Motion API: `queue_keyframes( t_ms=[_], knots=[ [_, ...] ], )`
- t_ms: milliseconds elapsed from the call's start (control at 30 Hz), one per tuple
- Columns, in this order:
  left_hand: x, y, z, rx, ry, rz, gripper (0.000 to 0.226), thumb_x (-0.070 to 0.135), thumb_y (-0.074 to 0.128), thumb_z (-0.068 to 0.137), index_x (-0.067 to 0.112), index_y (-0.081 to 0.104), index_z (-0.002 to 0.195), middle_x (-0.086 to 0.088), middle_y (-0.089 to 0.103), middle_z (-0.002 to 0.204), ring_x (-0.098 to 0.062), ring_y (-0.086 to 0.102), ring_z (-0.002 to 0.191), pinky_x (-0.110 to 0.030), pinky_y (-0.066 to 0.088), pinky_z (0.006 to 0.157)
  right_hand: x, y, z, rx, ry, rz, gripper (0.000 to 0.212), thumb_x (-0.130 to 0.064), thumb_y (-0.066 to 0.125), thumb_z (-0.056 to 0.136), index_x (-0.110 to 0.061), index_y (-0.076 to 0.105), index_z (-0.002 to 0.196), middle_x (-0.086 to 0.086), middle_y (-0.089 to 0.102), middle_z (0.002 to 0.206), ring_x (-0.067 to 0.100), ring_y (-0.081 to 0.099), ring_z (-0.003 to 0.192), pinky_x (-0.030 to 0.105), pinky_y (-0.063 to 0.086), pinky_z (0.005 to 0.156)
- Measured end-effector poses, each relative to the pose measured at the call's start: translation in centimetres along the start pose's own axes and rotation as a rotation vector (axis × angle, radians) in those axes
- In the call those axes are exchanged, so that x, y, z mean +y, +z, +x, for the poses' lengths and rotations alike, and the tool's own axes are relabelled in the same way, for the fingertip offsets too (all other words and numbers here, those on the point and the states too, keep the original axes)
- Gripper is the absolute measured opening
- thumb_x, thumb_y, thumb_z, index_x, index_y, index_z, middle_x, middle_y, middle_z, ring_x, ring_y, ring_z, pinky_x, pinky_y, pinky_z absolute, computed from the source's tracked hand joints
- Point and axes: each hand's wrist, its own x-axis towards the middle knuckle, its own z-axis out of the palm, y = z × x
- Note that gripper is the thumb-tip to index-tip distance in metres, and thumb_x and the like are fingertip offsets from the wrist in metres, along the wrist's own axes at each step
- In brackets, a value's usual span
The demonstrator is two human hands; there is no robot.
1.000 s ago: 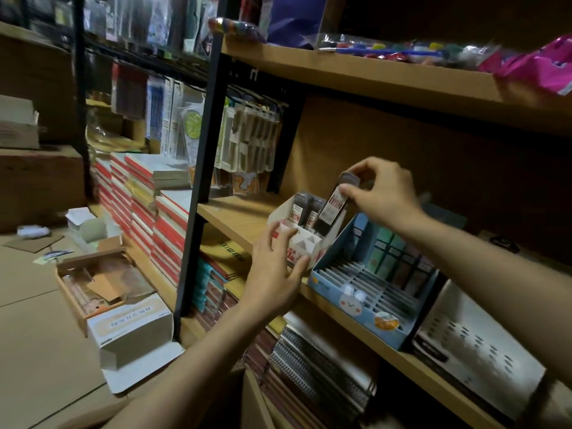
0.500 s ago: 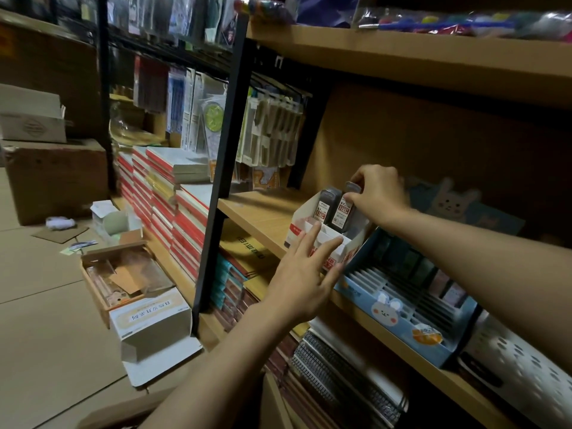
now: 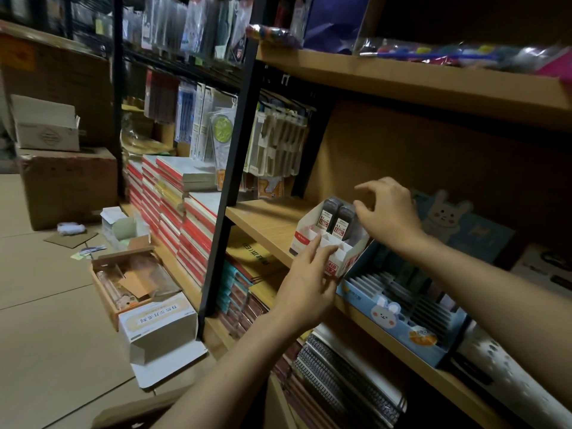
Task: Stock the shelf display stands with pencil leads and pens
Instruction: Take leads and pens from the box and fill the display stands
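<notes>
As the left hand (image 3: 305, 286) steadies the white display stand (image 3: 332, 252) at the shelf (image 3: 266, 219) front edge, the right hand (image 3: 387, 212), fingers spread and empty, hovers just above two upright pencil lead cases (image 3: 335, 219).

The pencil lead case (image 3: 343, 222) the right hand (image 3: 385, 212) held tilted above the white display stand (image 3: 332, 243) a second ago now stands upright in its back row; that hand has let go, fingers spread just above it.

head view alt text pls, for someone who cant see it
A person's left hand steadies a small white display stand on a wooden shelf while the right hand hovers over two pencil lead cases standing in it. A blue bunny-print stand sits beside it.
</notes>
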Motion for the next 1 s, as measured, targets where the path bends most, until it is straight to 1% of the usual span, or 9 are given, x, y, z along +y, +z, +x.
queue_keyframes(
  t_ms=[67, 133, 267, 433, 600, 700, 767, 867, 1000],
  knots=[
    [0.5, -1.0, -1.1, 0.066, 0.011, -0.009, 0.043, 0.026, 0.058, 0.093, 0.028, 0.046, 0.134, 0.007, 0.037, 0.147, -0.01, 0.033, 0.136, -0.027, 0.033, 0.109, -0.3, -1.2, -2.5, 0.024, 0.002, 0.201, 0.019, -0.018, 0.062, 0.092, -0.019, 0.066, 0.111, 0.0, 0.061, 0.11, 0.009, 0.06, 0.094, 0.014, 0.045, 0.072],
    [0.7, -1.9, -2.6, 0.071, -0.032, -0.103, 0.028, 0.026, 0.058, 0.093, 0.027, 0.055, 0.12, 0.009, 0.055, 0.124, -0.004, 0.051, 0.115, -0.022, 0.045, 0.095, -0.9, -1.9, -6.2, -0.041, -0.006, 0.416, 0.012, -0.017, 0.062, 0.092, -0.024, 0.065, 0.1, -0.008, 0.063, 0.099, 0.0, 0.062, 0.083, 0.012, 0.05, 0.061],
    [-1.3, -2.9, -7.3, -0.079, -0.304, -0.343, 0.005, 0.025, 0.06, 0.092, 0.024, 0.062, 0.097, 0.005, 0.066, 0.099, -0.005, 0.063, 0.089, -0.02, 0.051, 0.073, -2.0, 0.2, -14.9, -0.27, -0.133, 0.53, 0.013, -0.019, 0.065, 0.09, -0.029, 0.069, 0.096, -0.017, 0.066, 0.092, -0.004, 0.062, 0.085, 0.013, 0.052, 0.07],
    [-7.7, -1.3, -17.3, -0.109, -0.664, -0.241, 0.015, 0.018, 0.064, 0.091, 0.019, 0.062, 0.076, 0.003, 0.066, 0.07, -0.007, 0.058, 0.06, -0.025, 0.047, 0.064, -2.9, 6.6, -24.9, -0.597, -0.156, 0.53, 0.012, -0.018, 0.067, 0.087, -0.028, 0.073, 0.091, -0.019, 0.066, 0.086, -0.01, 0.06, 0.081, 0.004, 0.043, 0.067],
    [-12.3, 2.6, -28.3, -0.085, -1.088, -0.191, 0.02, 0.016, 0.064, 0.089, 0.022, 0.061, 0.07, 0.0, 0.063, 0.07, -0.012, 0.054, 0.061, -0.024, 0.043, 0.059, -2.5, 14.5, -32.8, -0.988, -0.053, 0.405, 0.01, -0.02, 0.066, 0.087, -0.026, 0.073, 0.093, -0.016, 0.065, 0.083, -0.009, 0.056, 0.071, 0.004, 0.043, 0.066],
    [-13.4, 6.7, -33.1, 0.004, -1.272, -0.275, 0.026, 0.009, 0.063, 0.088, 0.019, 0.06, 0.064, -0.002, 0.06, 0.064, -0.015, 0.054, 0.058, -0.027, 0.043, 0.059, -2.2, 18.1, -36.8, -1.056, 0.084, 0.417, 0.007, -0.02, 0.07, 0.086, -0.026, 0.072, 0.086, -0.017, 0.062, 0.076, -0.014, 0.052, 0.064, 0.001, 0.04, 0.057],
    [-13.5, 9.0, -35.3, 0.049, -1.376, -0.294, 0.028, 0.009, 0.067, 0.085, 0.017, 0.061, 0.059, -0.004, 0.062, 0.061, -0.014, 0.053, 0.054, -0.026, 0.043, 0.06, -2.1, 19.9, -38.8, -1.087, 0.195, 0.411, 0.008, -0.019, 0.07, 0.085, -0.026, 0.072, 0.086, -0.015, 0.064, 0.079, -0.009, 0.055, 0.069, 0.007, 0.046, 0.066],
    [-13.8, 10.7, -36.7, 0.18, -1.445, -0.284, 0.022, 0.011, 0.077, 0.079, 0.019, 0.062, 0.065, -0.008, 0.071, 0.079, -0.017, 0.063, 0.071, -0.024, 0.049, 0.069, -1.9, 21.9, -40.4, -1.131, 0.332, 0.405, 0.014, -0.017, 0.071, 0.084, -0.027, 0.072, 0.095, -0.012, 0.066, 0.088, 0.004, 0.062, 0.083, 0.03, 0.056, 0.083],
    [-14.5, 11.1, -36.5, 0.281, -1.434, -0.221, 0.026, 0.011, 0.081, 0.074, 0.024, 0.059, 0.075, 0.007, 0.065, 0.079, -0.002, 0.059, 0.07, -0.016, 0.04, 0.055, -1.8, 24.2, -41.1, -1.144, 0.326, 0.348, 0.032, -0.024, 0.076, 0.083, -0.026, 0.067, 0.114, -0.007, 0.065, 0.106, 0.012, 0.062, 0.097, 0.034, 0.054, 0.09]
  ],
)
